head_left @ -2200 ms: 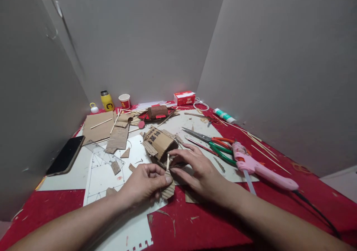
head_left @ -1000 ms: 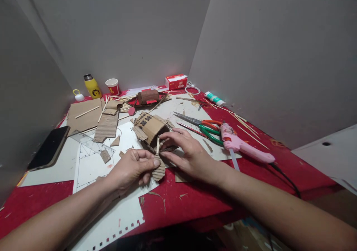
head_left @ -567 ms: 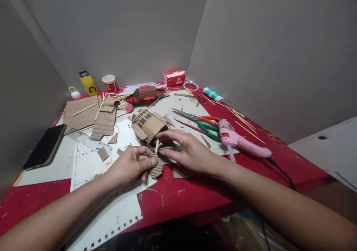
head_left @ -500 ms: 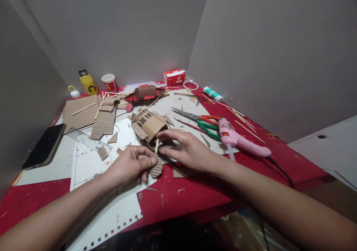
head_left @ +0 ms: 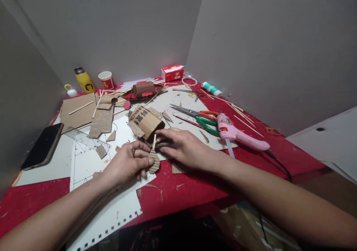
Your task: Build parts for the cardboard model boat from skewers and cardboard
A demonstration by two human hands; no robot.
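Note:
My left hand (head_left: 132, 160) pinches a small corrugated cardboard piece (head_left: 154, 163) with a short wooden stick (head_left: 154, 141) standing out of its top. Beside it, my right hand (head_left: 182, 147) has its thumb and fingers closed around the edge of a curved cardboard strip (head_left: 164, 144), part of which is hidden. That strip lies at the near side of a bent cardboard body (head_left: 150, 121) printed with dark characters. Right of my hands lie green- and orange-handled scissors (head_left: 188, 110) and a pink hot glue gun (head_left: 242, 135).
A phone (head_left: 43, 145) lies at the left, near a clear ruler (head_left: 83, 137) on drawn paper. Cardboard scraps (head_left: 102, 124) are scattered around. Behind stand a yellow bottle (head_left: 85, 81), a paper cup (head_left: 106, 80) and a red box (head_left: 173, 73). Thin sticks (head_left: 242, 113) lie at the right.
The view has shifted slightly. The stick on the small corrugated piece now stands more upright and apart from my right fingertips. Both hands otherwise keep nearly the same places.

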